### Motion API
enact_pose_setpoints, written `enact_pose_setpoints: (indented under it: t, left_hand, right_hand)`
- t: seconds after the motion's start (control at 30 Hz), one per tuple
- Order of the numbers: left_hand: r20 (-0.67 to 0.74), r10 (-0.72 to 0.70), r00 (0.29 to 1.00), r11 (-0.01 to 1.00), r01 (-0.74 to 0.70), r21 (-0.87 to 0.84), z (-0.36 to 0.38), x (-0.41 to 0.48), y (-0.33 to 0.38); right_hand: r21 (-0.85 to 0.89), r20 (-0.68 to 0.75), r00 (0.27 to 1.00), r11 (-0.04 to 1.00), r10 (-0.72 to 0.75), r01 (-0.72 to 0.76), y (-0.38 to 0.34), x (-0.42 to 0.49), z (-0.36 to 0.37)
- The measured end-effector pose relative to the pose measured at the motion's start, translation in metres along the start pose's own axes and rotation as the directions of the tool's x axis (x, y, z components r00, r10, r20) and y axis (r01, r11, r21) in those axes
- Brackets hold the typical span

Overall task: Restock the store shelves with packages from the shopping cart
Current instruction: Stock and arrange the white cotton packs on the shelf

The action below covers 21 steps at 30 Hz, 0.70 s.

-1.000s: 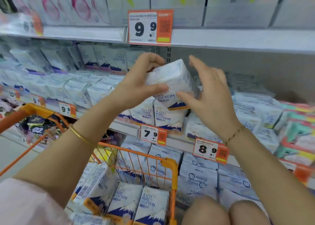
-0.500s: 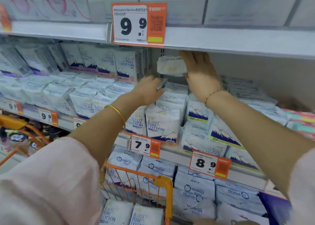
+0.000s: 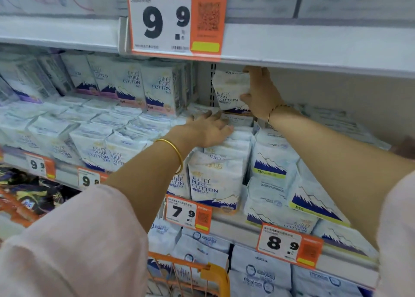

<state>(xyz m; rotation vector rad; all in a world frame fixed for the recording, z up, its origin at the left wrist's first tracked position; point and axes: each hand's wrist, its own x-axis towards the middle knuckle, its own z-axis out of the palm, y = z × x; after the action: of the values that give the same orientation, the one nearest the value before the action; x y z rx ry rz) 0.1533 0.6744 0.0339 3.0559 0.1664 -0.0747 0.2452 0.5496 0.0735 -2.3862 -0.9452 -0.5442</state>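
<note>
My right hand [image 3: 260,94] grips a white PURE COTTON package [image 3: 230,92] with a blue mountain print. It holds the package upright at the back of the middle shelf [image 3: 235,227], on top of a stack of like packages and just under the shelf above. My left hand [image 3: 208,128] lies flat with straight fingers on the tops of the stacked packages [image 3: 226,146] just below and left of it. The orange shopping cart [image 3: 215,274] shows at the bottom edge, with more packages inside.
Rows of the same packages [image 3: 125,87] fill the shelf to the left. Packages marked 155 [image 3: 271,162] stand to the right. Price tags 9.9 [image 3: 175,20], 7.9 [image 3: 186,213] and 8.9 [image 3: 287,245] hang on the shelf edges. A lower shelf holds other white packs [image 3: 260,272].
The view has moved closer to the shelf. My right hand has turned the package upright and set it deeper on the stack. My left hand has slid forward onto the package tops.
</note>
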Motion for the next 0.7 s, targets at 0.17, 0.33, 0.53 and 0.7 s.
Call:
enact_pose_setpoints:
  t: [0.17,0.33,0.53,0.7]
  left_hand:
    - [0.002,0.006,1.000,0.999,-0.006,-0.040,0.003,0.003,0.001]
    - [-0.048,0.011,0.999,0.999,-0.014,-0.050,0.005,0.001,0.001]
    - [-0.034,-0.004,0.999,0.998,0.002,-0.060,0.006,-0.004,0.001]
    - [-0.031,0.012,0.999,0.996,-0.015,-0.092,0.006,-0.005,0.000]
  right_hand:
    - [0.012,0.042,0.999,0.999,0.030,-0.031,0.000,0.014,-0.001]
    - [0.044,0.037,0.999,0.998,0.036,-0.038,0.000,0.018,-0.003]
    - [0.019,0.078,0.996,0.999,0.036,-0.037,0.005,0.012,0.014]
    - [-0.270,0.122,0.987,0.960,0.106,-0.069,0.011,0.011,0.024]
